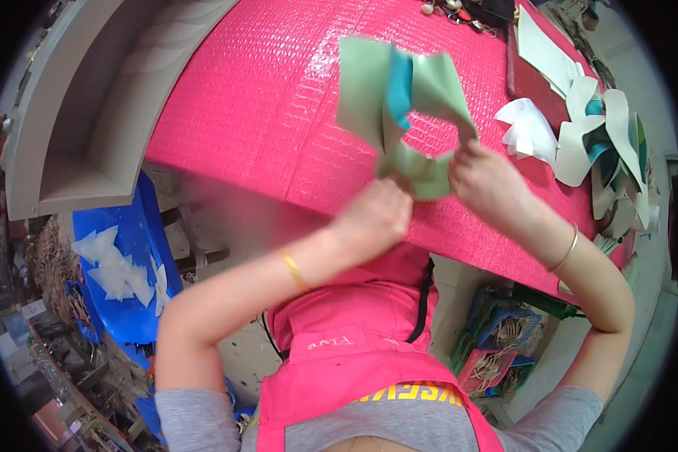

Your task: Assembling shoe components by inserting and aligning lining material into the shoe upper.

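Green sheet (370, 105) over pink table (256, 113), toward near side. Left hand (380, 211) pinches its near edge, right hand (488, 179) its right edge. Better keep both grips light and even, so sheet should bend without crease.

Is a pink table (241, 120) across the upper middle; carries white pieces (527, 128) and pale pieces (580, 147) at right, trinkets (465, 15) at top.
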`<state>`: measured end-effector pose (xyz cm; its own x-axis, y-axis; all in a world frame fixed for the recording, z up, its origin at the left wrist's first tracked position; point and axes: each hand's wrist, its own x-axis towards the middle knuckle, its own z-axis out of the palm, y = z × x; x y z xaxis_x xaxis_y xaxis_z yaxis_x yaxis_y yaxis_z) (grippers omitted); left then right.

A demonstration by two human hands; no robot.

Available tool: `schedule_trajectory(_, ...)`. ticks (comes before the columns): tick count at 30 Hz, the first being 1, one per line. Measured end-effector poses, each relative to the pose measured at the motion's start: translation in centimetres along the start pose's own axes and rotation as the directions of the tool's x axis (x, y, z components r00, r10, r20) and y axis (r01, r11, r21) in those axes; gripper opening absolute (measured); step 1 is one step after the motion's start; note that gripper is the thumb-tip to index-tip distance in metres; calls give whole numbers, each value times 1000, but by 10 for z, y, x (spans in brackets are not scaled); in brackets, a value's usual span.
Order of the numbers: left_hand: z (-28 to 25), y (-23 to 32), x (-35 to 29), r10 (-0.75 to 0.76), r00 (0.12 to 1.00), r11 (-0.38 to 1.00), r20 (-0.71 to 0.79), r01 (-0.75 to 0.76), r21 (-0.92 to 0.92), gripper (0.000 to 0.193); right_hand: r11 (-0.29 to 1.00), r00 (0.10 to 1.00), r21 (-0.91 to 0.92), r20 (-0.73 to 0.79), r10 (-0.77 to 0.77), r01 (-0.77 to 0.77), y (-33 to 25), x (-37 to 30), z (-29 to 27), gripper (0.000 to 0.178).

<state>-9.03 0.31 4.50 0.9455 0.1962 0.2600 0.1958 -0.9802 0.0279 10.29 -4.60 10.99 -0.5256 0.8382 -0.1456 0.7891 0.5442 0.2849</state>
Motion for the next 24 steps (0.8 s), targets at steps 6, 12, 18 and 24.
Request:
schedule_trajectory(6,22,-24,5,-32,999,941,-37,18,-337,37,992,994,-69,26,107,-105,-25,-12,13,12)
schedule_trajectory(12,21,-23,7,4,1000,951,-1,-4,-310,42,977,964,-73,163,212,-202,-36,-9,4,15)
schedule_trajectory(18,27,-31,15,76,995,937,-59,-91,-337,45,980,985,-142,80,155,-143,-40,-7,8,21)
schedule_trajectory(24,21,-16,30,7,1000,881,-30,-20,-472,50,991,921,-18,365,132,-135,-27,7,-6,21)
